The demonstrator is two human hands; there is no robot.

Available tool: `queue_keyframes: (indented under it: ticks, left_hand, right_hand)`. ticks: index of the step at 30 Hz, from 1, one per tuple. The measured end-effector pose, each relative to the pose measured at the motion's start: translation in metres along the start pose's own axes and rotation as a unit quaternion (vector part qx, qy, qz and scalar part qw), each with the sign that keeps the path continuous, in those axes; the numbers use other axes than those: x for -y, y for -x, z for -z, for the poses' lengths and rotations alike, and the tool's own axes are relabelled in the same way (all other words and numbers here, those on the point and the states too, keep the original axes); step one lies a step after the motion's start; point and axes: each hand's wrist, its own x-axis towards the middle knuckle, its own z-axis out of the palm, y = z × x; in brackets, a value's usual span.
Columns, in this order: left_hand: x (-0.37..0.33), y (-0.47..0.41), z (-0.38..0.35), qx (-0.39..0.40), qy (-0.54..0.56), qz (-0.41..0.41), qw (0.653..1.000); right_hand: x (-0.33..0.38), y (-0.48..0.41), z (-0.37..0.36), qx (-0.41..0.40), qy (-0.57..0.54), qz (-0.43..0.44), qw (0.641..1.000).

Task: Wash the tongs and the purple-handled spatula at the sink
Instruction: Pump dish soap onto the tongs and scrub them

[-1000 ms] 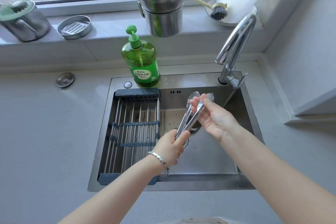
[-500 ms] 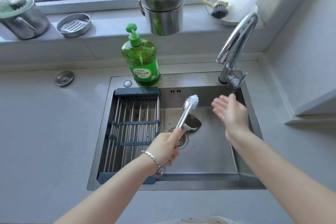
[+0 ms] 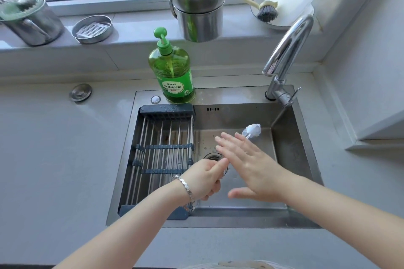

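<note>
Tongs held over the sink basin, left hand gripping, right hand flat above.

We find the tongs [image 3: 252, 131] over the sink [image 3: 240, 221], slanting up and away to the right, with only their pale tips in view past the right hand [image 3: 253, 168]. The left hand [image 3: 203, 178] is curled round the handle end, just above the drain [image 3: 211, 156]. The right hand lies across the shaft with fingers straight and spread, holding nothing; we cannot tell whether it touches the metal. A bracelet [image 3: 185, 190] sits on the left wrist. A rack [image 3: 166, 148] fills the left part of the basin. A green soap bottle [image 3: 173, 76] stands on the back rim, and the faucet [image 3: 286, 50] rises at the right rear corner. Two stacked pots [image 3: 196, 2] and a brush [image 3: 266, 13] sit on the sill.
</note>
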Motion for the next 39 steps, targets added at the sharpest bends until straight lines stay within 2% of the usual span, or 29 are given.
queue_keyframes:
  ticks: [1,4,5,9,11,14,17,19,23,24,25,27,33,36,39]
  left_hand:
    - [0.0,0.0,0.0,0.001,0.002,-0.001,1.0]
    - [0.0,0.0,0.0,0.006,0.009,0.001,1.0]
    - [0.0,0.0,-0.001,0.008,0.01,0.001,1.0]
    - [0.002,-0.002,-0.001,0.01,0.012,0.006,1.0]
    - [0.002,-0.006,0.006,0.0,0.012,0.03,0.999]
    - [0.002,-0.013,0.021,-0.016,0.013,0.087,0.996]
    - [0.001,-0.024,0.039,-0.066,0.029,0.114,0.991]
    - [-0.003,-0.033,0.052,-0.09,0.089,0.118,0.985]
    - [-0.008,-0.047,0.077,-0.128,0.19,0.116,0.966]
    - [-0.008,-0.05,0.081,-0.134,0.204,0.116,0.963]
    - [-0.007,-0.052,0.084,-0.136,0.213,0.115,0.961]
    - [-0.003,-0.059,0.088,-0.143,0.212,0.118,0.96]
    - [0.004,-0.08,0.105,-0.151,0.231,0.169,0.946]
    - [0.004,-0.083,0.11,-0.154,0.203,0.138,0.957]
    - [0.006,-0.09,0.113,-0.16,0.143,0.094,0.972]
  right_hand:
    - [-0.002,0.001,0.001,0.007,0.008,0.004,1.0]
    - [-0.019,0.006,0.01,0.004,-0.01,-0.084,0.996]
    - [-0.018,0.006,0.009,0.004,-0.013,-0.082,0.997]
    - [-0.001,0.008,0.002,0.042,0.02,0.025,0.999]
    - [-0.015,0.0,0.008,0.071,-0.003,-0.029,0.997]
    - [-0.035,-0.021,0.018,0.058,-0.135,-0.164,0.975]
    - [-0.04,-0.063,0.04,-0.007,-0.24,-0.245,0.939]
    - [-0.04,-0.106,0.06,-0.04,-0.357,-0.284,0.889]
    - [-0.042,-0.189,0.093,-0.049,-0.627,-0.384,0.676]
    - [-0.041,-0.206,0.099,-0.031,-0.668,-0.397,0.629]
    - [-0.04,-0.221,0.102,-0.008,-0.691,-0.406,0.598]
    - [-0.038,-0.247,0.103,0.023,-0.704,-0.416,0.574]
    - [-0.042,-0.299,0.104,0.029,-0.726,-0.432,0.535]
    - [-0.046,-0.308,0.106,0.038,-0.713,-0.443,0.542]
    - [-0.051,-0.313,0.108,0.048,-0.716,-0.447,0.534]
